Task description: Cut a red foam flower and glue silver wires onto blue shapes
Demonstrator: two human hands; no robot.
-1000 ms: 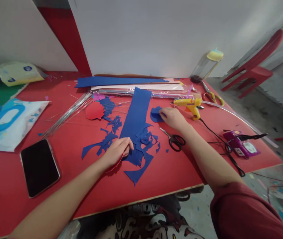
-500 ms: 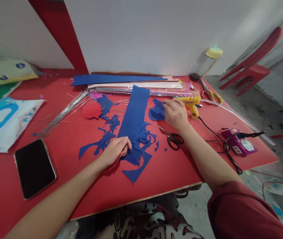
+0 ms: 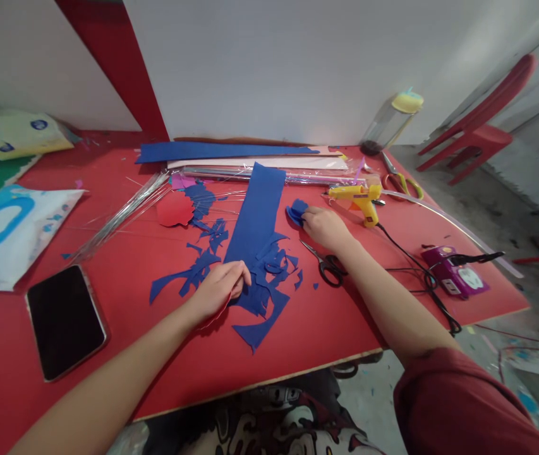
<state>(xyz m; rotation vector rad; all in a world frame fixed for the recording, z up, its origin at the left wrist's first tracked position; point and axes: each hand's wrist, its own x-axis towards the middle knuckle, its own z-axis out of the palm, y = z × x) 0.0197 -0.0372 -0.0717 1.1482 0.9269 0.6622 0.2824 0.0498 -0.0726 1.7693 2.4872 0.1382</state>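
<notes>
My right hand [image 3: 321, 224] has its fingers closed on some cut blue felt-like pieces [image 3: 296, 210], a small overlapping bunch right of the long blue strip [image 3: 257, 202]. My left hand [image 3: 222, 287] is closed near the strip's lower end, beside blue scraps [image 3: 269, 316]. Below its palm shows the wavy edge of a red piece [image 3: 215, 320], mostly covered by the hand. Small black-handled scissors [image 3: 330, 270] lie just below my right hand. Another red scalloped piece [image 3: 174, 208] rests farther left.
A yellow glue gun [image 3: 364, 201] with a cord lies right of my right hand, near a purple box [image 3: 454, 272]. A phone [image 3: 67, 322] and a wipes pack [image 3: 13, 234] are at left. Thin wires [image 3: 127, 212], larger scissors [image 3: 399, 178] and a bottle [image 3: 392, 123] lie toward the back.
My right hand has moved a little left and down, and the blue pieces under its fingers are now gathered into a smaller bunch. My left hand has stayed put.
</notes>
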